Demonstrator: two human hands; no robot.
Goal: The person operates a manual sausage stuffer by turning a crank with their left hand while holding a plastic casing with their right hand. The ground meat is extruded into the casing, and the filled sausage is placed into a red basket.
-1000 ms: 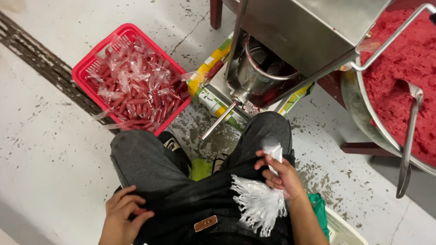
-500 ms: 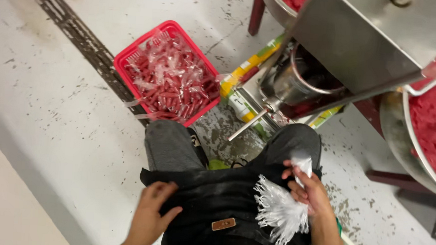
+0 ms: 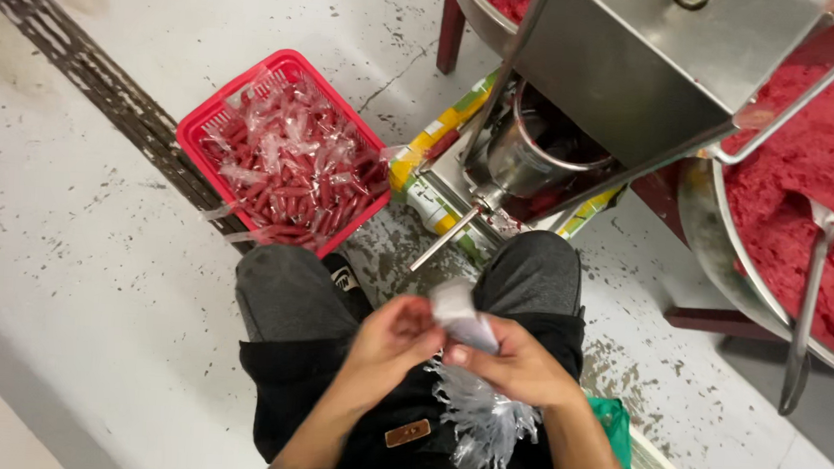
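Both hands, left (image 3: 394, 343) and right (image 3: 515, 365), pinched on one clear bag (image 3: 462, 315); bag bundle (image 3: 485, 421) below; red basket (image 3: 215, 124) of wrapped sausages (image 3: 292, 171) beyond.

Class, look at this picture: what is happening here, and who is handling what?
A seated person holds a small clear plastic bag between the left hand and right hand, above a bundle of more clear bags on the lap. In front stands a metal filling machine with a nozzle. A red basket of filled red packets sits on the floor, and a big bowl of red mince is at the right.
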